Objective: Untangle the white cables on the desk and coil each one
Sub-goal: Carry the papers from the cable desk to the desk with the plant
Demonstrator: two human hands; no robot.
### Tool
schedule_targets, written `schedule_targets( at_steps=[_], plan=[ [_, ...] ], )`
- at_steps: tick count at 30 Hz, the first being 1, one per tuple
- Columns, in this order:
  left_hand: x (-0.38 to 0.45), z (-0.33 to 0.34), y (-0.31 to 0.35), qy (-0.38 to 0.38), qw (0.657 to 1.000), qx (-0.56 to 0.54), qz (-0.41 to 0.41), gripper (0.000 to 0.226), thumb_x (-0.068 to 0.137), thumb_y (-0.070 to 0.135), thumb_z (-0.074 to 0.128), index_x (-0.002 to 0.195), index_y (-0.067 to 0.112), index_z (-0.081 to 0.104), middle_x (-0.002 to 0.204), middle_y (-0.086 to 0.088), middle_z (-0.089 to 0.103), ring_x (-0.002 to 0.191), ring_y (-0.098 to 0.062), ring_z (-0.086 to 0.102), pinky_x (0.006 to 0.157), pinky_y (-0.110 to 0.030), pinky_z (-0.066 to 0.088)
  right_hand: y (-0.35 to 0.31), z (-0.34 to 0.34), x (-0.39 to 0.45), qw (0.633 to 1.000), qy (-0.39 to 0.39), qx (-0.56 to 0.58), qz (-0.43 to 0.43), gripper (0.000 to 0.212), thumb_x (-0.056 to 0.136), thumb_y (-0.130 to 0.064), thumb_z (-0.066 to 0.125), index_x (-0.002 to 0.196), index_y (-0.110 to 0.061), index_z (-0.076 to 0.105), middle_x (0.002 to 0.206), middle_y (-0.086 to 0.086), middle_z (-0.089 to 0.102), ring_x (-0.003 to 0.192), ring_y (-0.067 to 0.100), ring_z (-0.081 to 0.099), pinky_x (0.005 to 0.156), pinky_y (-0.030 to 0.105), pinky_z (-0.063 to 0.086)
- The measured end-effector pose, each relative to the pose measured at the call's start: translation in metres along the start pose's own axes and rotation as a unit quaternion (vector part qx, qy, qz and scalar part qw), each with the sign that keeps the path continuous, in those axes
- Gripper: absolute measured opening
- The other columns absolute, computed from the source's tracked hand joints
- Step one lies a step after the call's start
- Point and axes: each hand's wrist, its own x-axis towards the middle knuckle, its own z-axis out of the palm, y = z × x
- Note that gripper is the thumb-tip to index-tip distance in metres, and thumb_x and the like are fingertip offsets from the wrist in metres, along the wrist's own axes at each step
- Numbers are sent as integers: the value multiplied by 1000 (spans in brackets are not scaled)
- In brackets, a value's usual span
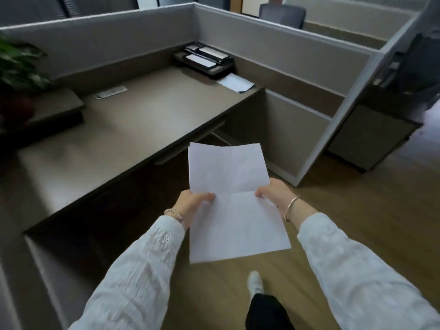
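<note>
A creased paper sheet [234,198] is pinched by left hand [193,203] and right hand [273,192]. No white cables are seen on the bench [133,120]; untangling and coiling judged not begun.

Creased matt white paper sheet [235,203]; smooth matt brown laminate desk [133,120]; wood-grain floor [357,210]; textured white cloth sleeves [142,270].

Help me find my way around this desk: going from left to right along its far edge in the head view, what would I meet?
Potted plant → white strip-like object lying flat, too blurred to name → black tray stack in the corner → loose white sheet.
</note>
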Motion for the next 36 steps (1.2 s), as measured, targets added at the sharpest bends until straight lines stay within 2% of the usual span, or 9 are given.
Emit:
schedule_targets(
  at_steps=[5,9,13,18,21,23,27,31,36],
  plan=[
    [64,-21,31,107,992,-61,27,20,84,7,69,102,2,66,101,-13,70,89,-30,68,77,-38,56,-64,29,93,993,-92,-60,-33,33,65,-6,58,97,-8,61,98,14,67,90,32,64,83,43,54],
    [103,-41,52,193,976,-97,30,15,87,3,63,101,1,67,104,-17,70,95,-34,67,86,-43,55,-117,54,153,982,-150,-95,-62,24,71,2,53,94,-3,60,92,16,65,80,29,63,67,33,53],
    [127,-63,65,265,954,-133,36,15,89,4,58,101,5,67,100,-12,72,92,-28,69,80,-38,56,-163,96,200,964,-219,-123,-88,29,76,5,51,104,-1,59,100,19,64,89,32,64,77,41,54],
    [148,-103,74,347,926,-147,20,17,87,1,55,97,4,68,95,-12,73,86,-26,70,67,-31,55,-185,164,240,943,-294,-137,-76,29,78,7,51,105,1,58,97,16,64,81,27,63,61,29,51],
    [162,-137,80,383,913,-143,4,22,85,-1,52,99,1,68,96,-15,72,87,-30,70,69,-32,57,-195,208,261,935,-315,-149,-68,32,79,5,51,109,-1,59,101,18,67,86,32,65,67,34,54],
    [175,-164,85,402,905,-142,-10,23,83,-1,53,100,-1,67,97,-17,72,87,-32,70,72,-35,57,-202,239,277,933,-321,-152,-66,32,79,7,46,107,3,60,99,19,66,82,32,65,68,34,55],
    [203,-217,93,423,894,-142,-31,19,82,-2,54,95,-1,68,93,-18,71,78,-30,69,68,-32,56,-218,301,304,931,-320,-164,-61,29,77,10,40,99,9,59,84,17,60,66,28,59,57,28,51],
    [232,-284,109,428,890,-142,-60,15,82,-5,53,85,2,66,89,-19,69,71,-28,67,65,-33,55,-241,370,329,928,-312,-197,-57,18,79,12,43,82,-2,54,67,11,52,53,21,49,36,13,37],
    [262,-363,135,426,893,-107,-100,18,84,-4,54,71,8,60,76,-12,63,58,-20,58,44,-18,45,-263,448,355,929,-302,-212,-39,18,75,12,45,81,-3,53,66,8,48,51,20,45,38,15,36]
  ],
)
